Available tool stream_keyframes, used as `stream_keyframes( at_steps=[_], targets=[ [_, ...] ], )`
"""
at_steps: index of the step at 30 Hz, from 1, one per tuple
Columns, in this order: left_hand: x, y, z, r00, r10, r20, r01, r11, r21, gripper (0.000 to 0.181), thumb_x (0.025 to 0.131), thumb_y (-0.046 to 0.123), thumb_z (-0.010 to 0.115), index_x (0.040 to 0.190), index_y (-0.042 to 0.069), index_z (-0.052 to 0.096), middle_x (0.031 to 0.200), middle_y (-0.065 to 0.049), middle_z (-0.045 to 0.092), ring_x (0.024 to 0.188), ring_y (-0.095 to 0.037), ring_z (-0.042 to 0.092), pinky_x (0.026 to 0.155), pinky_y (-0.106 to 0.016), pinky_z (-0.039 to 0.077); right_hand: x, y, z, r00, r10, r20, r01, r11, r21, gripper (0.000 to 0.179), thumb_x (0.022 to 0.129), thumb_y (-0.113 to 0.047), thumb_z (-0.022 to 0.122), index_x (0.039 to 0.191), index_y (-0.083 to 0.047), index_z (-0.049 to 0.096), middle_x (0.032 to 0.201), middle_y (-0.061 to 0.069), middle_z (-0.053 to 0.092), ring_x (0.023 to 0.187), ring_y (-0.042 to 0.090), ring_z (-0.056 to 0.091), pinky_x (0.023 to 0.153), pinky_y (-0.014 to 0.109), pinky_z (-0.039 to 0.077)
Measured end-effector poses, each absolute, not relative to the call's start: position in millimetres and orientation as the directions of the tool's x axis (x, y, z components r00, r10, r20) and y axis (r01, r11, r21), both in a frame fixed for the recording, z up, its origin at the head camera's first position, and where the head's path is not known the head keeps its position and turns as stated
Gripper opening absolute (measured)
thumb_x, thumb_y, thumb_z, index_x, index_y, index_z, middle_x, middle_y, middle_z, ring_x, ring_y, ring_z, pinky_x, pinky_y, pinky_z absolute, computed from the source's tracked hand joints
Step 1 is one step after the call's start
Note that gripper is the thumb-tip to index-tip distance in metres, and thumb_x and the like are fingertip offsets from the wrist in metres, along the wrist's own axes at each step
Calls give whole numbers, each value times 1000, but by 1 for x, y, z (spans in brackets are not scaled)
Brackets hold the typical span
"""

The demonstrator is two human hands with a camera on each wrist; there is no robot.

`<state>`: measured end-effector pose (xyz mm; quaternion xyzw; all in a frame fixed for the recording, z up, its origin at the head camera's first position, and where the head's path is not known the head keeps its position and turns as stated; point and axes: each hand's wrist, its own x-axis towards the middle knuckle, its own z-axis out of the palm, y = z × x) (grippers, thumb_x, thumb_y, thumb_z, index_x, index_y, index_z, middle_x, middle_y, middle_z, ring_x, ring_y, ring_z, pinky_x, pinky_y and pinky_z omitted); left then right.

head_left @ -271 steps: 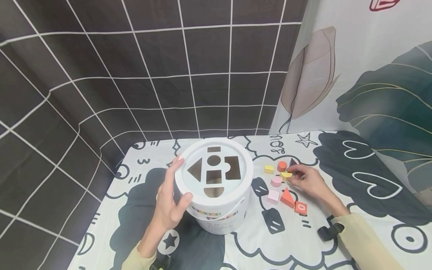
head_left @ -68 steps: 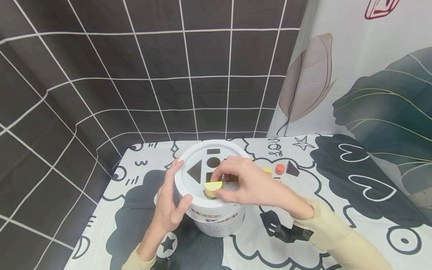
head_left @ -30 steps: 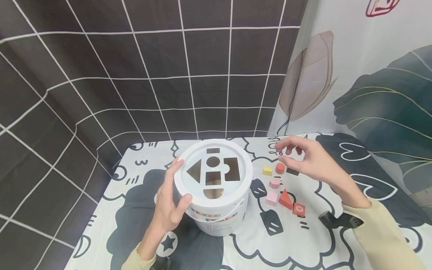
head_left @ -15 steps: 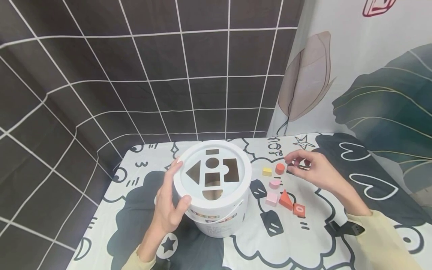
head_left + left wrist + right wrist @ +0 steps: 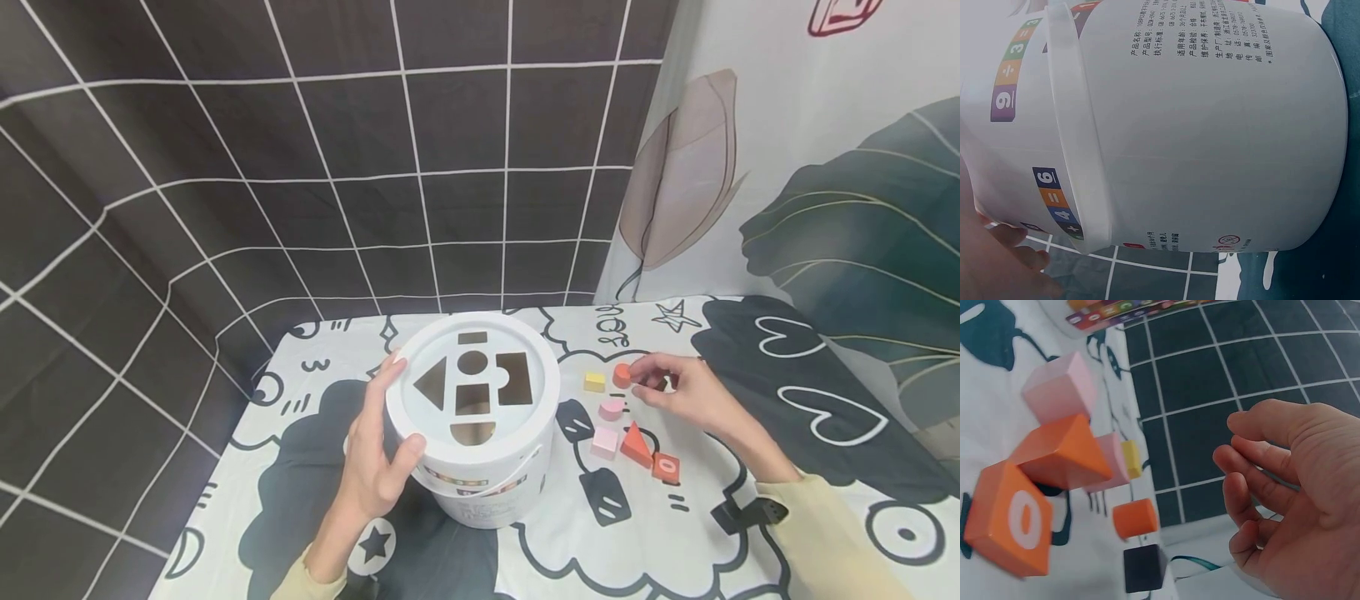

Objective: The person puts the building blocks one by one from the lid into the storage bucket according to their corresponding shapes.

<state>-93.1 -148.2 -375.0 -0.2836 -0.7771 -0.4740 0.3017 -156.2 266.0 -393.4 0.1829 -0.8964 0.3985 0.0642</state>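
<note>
My left hand (image 5: 377,446) holds the white bucket (image 5: 487,492) at its left side, thumb and fingertips at the rim of the lid. In the lid are shaped holes: a triangle, a circle, a half circle and others. My right hand (image 5: 690,396) is over the cloth beside a red-orange cylinder (image 5: 622,376), thumb and forefinger apart. In the right wrist view the cylinder (image 5: 1135,518) and a dark block (image 5: 1145,568) lie apart from the loosely bent fingers (image 5: 1266,422), which hold nothing. In the head view the right hand hides the dark block.
Near the bucket lie a yellow block (image 5: 594,382), a pink half-round block (image 5: 611,408), a pink cube (image 5: 604,442), a red triangular block (image 5: 637,447) and a red block marked 0 (image 5: 666,467). The printed cloth (image 5: 570,533) reaches a dark gridded backdrop (image 5: 465,208).
A yellow half-round block, earlier held over the lid by my right hand, is out of sight. That hand has come back to the blocks and lowered beside the cylinder. My left hand stays put.
</note>
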Motion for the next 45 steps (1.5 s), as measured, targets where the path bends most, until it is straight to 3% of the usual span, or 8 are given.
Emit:
stream_keyframes(
  at_steps=[12, 23, 29, 45],
  targets=[
    [-93, -148, -376, -652, 155, 742, 730, 390, 561, 70, 84, 32, 55, 144, -4, 43, 153, -20, 42, 143, -36, 35, 116, -37, 26, -163, 272, -416, -948, -274, 161, -305, 635, -710, 24, 83, 1, 74, 107, -1, 72, 95, 7, 71, 78, 16, 55, 67, 28, 41],
    [-93, -149, -375, -657, 154, 738, 725, 397, 562, 70, 84, 31, 55, 144, -3, 43, 152, -20, 42, 143, -36, 34, 116, -36, 25, -170, 272, -433, -962, -253, 105, -248, 641, -726, 26, 82, 0, 74, 108, 0, 72, 93, 4, 69, 78, 22, 55, 62, 27, 42],
    [-92, -149, -375, -663, 157, 732, 720, 399, 567, 71, 82, 29, 56, 144, -3, 43, 153, -19, 42, 143, -36, 35, 116, -36, 26, -170, 268, -439, -969, -231, 83, -222, 679, -700, 27, 81, -1, 74, 108, -4, 72, 94, 3, 68, 83, 22, 55, 66, 31, 43],
    [-92, -148, -374, -663, 152, 733, 717, 411, 563, 71, 81, 29, 56, 143, -3, 44, 152, -18, 42, 142, -35, 36, 115, -34, 27, -174, 262, -445, -952, -296, 75, -260, 654, -711, 27, 77, -4, 80, 103, -4, 72, 87, 1, 64, 79, 19, 55, 67, 29, 45]
  ],
)
